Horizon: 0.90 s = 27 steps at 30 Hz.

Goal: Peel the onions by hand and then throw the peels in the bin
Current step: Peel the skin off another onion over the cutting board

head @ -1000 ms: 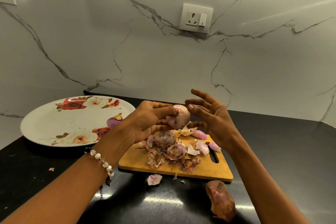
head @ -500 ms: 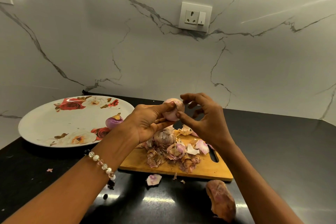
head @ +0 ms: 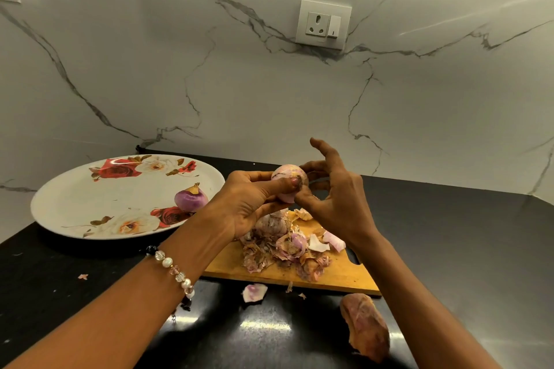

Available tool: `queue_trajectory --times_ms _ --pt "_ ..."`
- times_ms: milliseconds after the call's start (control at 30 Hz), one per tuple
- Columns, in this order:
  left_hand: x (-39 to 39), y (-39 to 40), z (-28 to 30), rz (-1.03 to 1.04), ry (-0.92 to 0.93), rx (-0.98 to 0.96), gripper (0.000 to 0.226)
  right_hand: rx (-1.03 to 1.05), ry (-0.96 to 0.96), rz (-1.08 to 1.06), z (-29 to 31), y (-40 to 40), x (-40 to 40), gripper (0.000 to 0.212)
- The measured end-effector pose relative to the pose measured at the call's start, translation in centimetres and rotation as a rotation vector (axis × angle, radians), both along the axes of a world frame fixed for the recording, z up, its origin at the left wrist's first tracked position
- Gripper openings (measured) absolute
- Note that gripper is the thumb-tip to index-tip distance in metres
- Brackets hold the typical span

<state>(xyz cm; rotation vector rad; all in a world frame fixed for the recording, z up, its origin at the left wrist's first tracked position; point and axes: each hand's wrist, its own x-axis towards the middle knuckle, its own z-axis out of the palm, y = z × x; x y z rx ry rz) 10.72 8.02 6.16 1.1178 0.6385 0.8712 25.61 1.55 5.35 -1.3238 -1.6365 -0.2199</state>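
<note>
My left hand (head: 248, 207) grips a pale pink onion (head: 286, 174) held above the wooden cutting board (head: 338, 275), thumb laid across its front. My right hand (head: 332, 201) pinches at the onion's right side with thumb and forefinger, its other fingers spread upward. A pile of dry onion peels (head: 284, 246) lies on the board under the hands, with another unpeeled onion (head: 272, 223) half hidden in it. A peeled purple onion (head: 191, 197) sits on the floral plate (head: 90, 204).
The plate stands at the left on the black counter (head: 449, 249). A big loose peel (head: 365, 326) lies front right of the board, small peel scraps (head: 254, 292) in front of it. The marble wall with a socket (head: 323, 24) rises behind. No bin in view.
My right hand went from open beside the onion to pinching at its skin. Both hands lifted the onion a little higher and turned it.
</note>
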Motion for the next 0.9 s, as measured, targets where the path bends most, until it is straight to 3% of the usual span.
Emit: queue_trajectory --times_ms 300,467,900 --pt "0.1 -0.2 0.2 -0.015 -0.026 0.012 0.047 -0.007 0.083 0.003 0.2 -0.1 0.6 0.078" --pt "0.2 0.1 -0.2 0.008 -0.002 0.023 0.029 -0.012 0.073 -0.017 -0.2 0.2 0.3 0.084" --pt "0.5 0.3 -0.9 0.053 0.022 0.051 0.03 -0.055 0.071 -0.043 -0.6 0.5 0.2 0.086"
